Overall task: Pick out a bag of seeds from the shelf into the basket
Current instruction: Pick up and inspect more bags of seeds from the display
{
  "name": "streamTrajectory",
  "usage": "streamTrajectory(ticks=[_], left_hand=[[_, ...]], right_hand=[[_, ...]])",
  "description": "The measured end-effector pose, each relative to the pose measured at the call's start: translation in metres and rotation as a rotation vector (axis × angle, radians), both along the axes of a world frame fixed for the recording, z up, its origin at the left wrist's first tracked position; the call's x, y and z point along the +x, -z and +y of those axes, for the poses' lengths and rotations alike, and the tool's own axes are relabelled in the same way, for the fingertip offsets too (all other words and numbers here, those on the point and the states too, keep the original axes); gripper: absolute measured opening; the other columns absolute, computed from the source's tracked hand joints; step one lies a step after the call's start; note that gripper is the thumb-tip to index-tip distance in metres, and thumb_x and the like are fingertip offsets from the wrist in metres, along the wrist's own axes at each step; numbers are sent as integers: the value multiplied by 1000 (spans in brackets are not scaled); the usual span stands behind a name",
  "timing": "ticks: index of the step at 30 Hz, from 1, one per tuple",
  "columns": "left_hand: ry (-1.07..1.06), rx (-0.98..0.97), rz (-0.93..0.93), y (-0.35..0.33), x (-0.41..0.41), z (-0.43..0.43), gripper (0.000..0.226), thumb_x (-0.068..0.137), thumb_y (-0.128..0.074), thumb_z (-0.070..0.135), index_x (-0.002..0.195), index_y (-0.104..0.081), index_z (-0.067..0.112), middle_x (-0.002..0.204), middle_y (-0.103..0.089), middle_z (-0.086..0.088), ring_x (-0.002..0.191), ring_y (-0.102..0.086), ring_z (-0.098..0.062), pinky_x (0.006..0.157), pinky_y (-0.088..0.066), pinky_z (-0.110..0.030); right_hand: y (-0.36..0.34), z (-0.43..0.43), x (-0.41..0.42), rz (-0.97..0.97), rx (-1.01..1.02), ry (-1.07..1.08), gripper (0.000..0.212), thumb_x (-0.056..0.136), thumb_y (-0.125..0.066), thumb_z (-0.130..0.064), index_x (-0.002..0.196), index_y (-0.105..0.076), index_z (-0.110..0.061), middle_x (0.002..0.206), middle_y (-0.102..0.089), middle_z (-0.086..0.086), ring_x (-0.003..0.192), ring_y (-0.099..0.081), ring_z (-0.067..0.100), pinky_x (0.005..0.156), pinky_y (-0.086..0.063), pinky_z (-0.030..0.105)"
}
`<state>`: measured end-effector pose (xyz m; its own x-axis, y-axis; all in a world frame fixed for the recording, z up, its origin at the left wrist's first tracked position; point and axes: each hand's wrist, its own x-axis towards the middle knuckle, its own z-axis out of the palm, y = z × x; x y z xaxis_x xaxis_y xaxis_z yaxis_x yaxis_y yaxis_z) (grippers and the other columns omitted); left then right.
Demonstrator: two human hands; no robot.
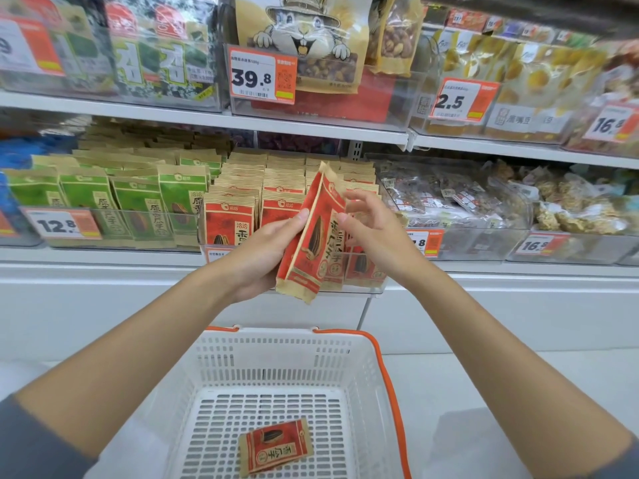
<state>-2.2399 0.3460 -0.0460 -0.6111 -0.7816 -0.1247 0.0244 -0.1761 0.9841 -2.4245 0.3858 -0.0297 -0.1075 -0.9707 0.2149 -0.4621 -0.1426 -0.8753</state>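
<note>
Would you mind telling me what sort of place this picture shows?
Most likely a grocery or convenience shop's snack aisle. The shelves hold rows of packaged snacks behind orange price tags, a white shopping basket stands below, and the left hand holds a red seed bag.

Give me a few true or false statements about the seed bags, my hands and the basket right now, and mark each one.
1. The left hand grips a red seed bag. True.
2. The basket holds nothing. False: another red bag lies flat on its floor.
3. Green bags stand left of the shelf's red bags. True.
4. The basket's handle is blue. False: it is orange.
</note>
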Motion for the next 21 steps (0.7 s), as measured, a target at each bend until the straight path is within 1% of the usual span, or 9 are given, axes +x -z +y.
streamTrajectory(ticks=[3,5,8,11,14,16,18,20,21], left_hand=[[17,11,38,-1,3,-2,40,102,-40,44,127,-61,21,115,-73,-8,104,-71,-24,85,-57,-40],[11,-7,45,0,4,-3,39,104,-38,41,129,-61,21,118,-72,-10,107,-69,-27,86,-56,-42],[6,6,68,-2,4,-4,43,104,-35,43,130,-61,20,119,-72,-11,110,-69,-29,88,-56,-48],[-15,-48,52,1,4,-8,39,104,-42,37,134,-57,18,119,-72,-11,110,-69,-30,92,-55,-51],[-44,-96,32,4,2,-9,33,104,-45,32,131,-60,19,118,-72,-9,110,-69,-29,95,-54,-53],[-57,-148,11,3,-2,-9,31,104,-45,29,129,-61,19,116,-73,-6,109,-70,-25,93,-55,-46],[-82,-208,-22,2,-5,-9,32,105,-45,26,132,-60,18,118,-73,-2,111,-69,-19,94,-56,-38],[-120,-265,-75,0,-8,-11,37,105,-47,25,139,-55,17,123,-70,0,111,-68,-13,95,-55,-31],[-134,-295,-98,-1,-9,-12,37,104,-48,24,141,-53,18,123,-70,1,110,-68,-10,91,-56,-26]], right_hand=[[3,-2,-4,-123,87,-30,69,94,-66,-24,151,-27,-25,122,-65,5,104,-69,14,84,-60,40],[3,-2,-4,-164,69,-22,73,92,-69,-18,151,-26,-24,114,-69,8,99,-71,16,77,-62,37],[0,0,-3,-109,-3,13,69,90,-71,-17,147,-32,-27,111,-70,5,91,-72,13,70,-61,32],[-3,1,-4,-73,-20,3,69,90,-71,-20,146,-32,-31,112,-70,0,93,-72,13,73,-61,35],[-2,1,-6,-86,11,-36,69,92,-69,-19,146,-29,-32,113,-71,-5,95,-72,10,74,-61,33],[-3,-2,-8,-75,-17,-32,60,95,-65,-15,144,-32,-29,111,-71,-3,95,-72,12,73,-60,33],[-8,-3,-12,-78,-76,-7,50,97,-60,-9,139,-36,-25,109,-72,0,94,-71,15,66,-57,27],[-20,-4,-20,-112,-159,51,43,99,-56,-5,134,-39,-21,108,-71,1,89,-70,12,59,-53,20],[-28,-3,-26,-135,-206,88,40,99,-55,-4,132,-39,-21,107,-71,2,86,-70,10,58,-52,19]])
